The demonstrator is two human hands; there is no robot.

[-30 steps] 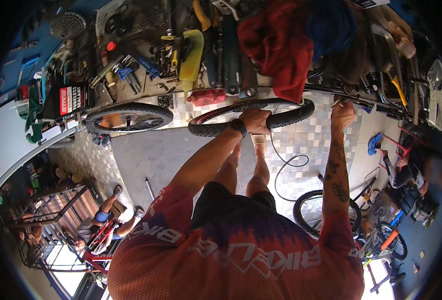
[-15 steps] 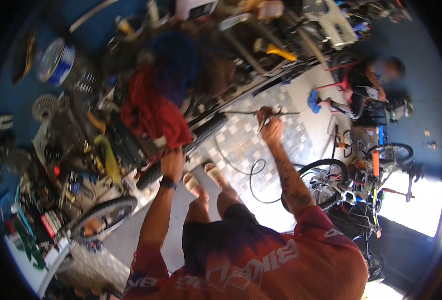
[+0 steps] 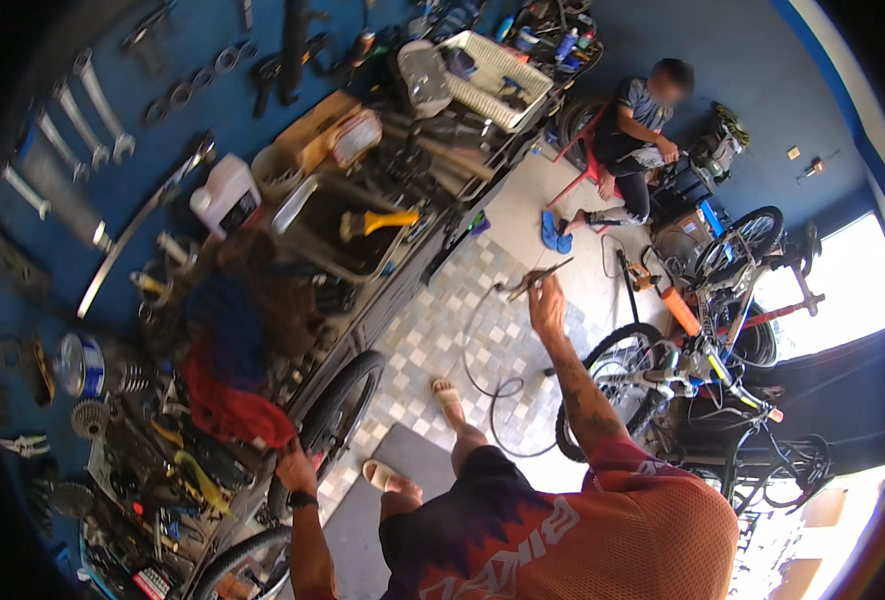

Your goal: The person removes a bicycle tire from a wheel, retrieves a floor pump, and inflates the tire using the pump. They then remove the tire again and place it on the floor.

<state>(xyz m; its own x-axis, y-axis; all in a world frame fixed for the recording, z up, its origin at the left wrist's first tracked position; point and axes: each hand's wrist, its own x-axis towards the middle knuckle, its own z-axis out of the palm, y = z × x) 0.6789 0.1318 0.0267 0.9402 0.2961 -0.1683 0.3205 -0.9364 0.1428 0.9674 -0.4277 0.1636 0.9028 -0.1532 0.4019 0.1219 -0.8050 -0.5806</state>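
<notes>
At the bench's front edge, my left hand (image 3: 296, 470) is closed on the lower end of a red cloth (image 3: 224, 398). The cloth lies over the bench clutter, against a dark blue cloth (image 3: 224, 318). My right hand (image 3: 546, 303) is held out over the tiled floor, its fingers wrapped round a slim dark tool with a thin pointed rod (image 3: 559, 267). What kind of tool it is, I cannot make out. A thin grey hose (image 3: 465, 345) loops over the floor and seems to reach it.
The cluttered bench (image 3: 367, 325) runs along my left, with a metal basin (image 3: 337, 225), a yellow-handled brush (image 3: 387, 220) and a white tray (image 3: 502, 80). A bicycle wheel (image 3: 347, 400) leans below it. Bicycles (image 3: 702, 365) stand at right. A person (image 3: 632, 130) sits at the back.
My view has swung, showing more of the bench, the wall tools and the seated person. The tool in my right hand has turned. My left hand still grips the red cloth.
</notes>
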